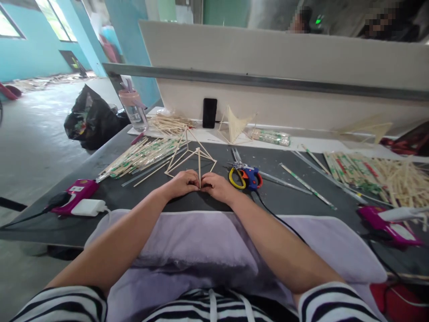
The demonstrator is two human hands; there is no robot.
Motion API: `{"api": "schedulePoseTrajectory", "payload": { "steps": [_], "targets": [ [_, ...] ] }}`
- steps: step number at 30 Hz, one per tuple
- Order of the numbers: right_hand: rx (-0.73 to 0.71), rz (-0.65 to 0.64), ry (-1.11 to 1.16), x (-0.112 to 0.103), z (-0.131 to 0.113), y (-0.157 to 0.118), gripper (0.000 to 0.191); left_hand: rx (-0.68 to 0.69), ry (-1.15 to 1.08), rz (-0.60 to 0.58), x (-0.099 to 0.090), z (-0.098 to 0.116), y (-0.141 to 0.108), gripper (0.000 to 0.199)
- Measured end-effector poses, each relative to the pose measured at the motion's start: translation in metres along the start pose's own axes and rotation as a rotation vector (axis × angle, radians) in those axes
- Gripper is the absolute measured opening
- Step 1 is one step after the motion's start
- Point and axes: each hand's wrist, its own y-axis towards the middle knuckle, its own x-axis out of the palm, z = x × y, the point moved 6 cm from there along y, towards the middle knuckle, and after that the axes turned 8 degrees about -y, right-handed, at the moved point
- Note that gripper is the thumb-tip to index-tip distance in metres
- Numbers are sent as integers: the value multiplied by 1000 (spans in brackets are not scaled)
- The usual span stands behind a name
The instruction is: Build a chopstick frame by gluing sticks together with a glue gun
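a frame of thin wooden sticks (199,163) stands on the dark worktop (278,201), and both hands are at its near side. the left hand (185,182) has a narrow grip, fingertips pinched on the foot of the frame's nearest upright stick. the right hand (217,185) meets it from the other side, its grip also narrow and closed on the same foot; the very tips are partly hidden by the curled fingers. two peaks of the frame rise beyond the hands.

just right of the frame lies a blue and orange tool (250,175) with a yellow loop (235,178) beside it, and a black cord (278,217) runs from the tool toward the person. left of the frame are wrapped sticks (144,156) with green marks; farther left and nearer the person is a magenta power strip (78,190). beyond the frame, a black phone (209,113) leans upright against a white board (284,100), with loose sticks (169,123) to its left and a second stick model (234,127) to its right. well right of the frame lie more wrapped sticks and a heap of bare ones (407,183). a lilac cloth (201,241) lies on the person's side of the frame.
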Motion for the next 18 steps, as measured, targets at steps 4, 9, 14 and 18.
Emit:
{"api": "schedulePoseTrajectory", "payload": {
  "steps": [4,9,14,18],
  "targets": [
    [64,20,11,4,5,1,9,-6,-3,7,1,-1,0,8],
    [123,-27,-17,9,7,0,7,-28,-8,15,2,-3,0,9],
    [127,-51,-29,10,6,0,8,-48,-8,35,2,-4,0,10],
    [120,-70,-8,8,1,0,10,-81,14,64,3,-2,-3,10]
  ]
}}
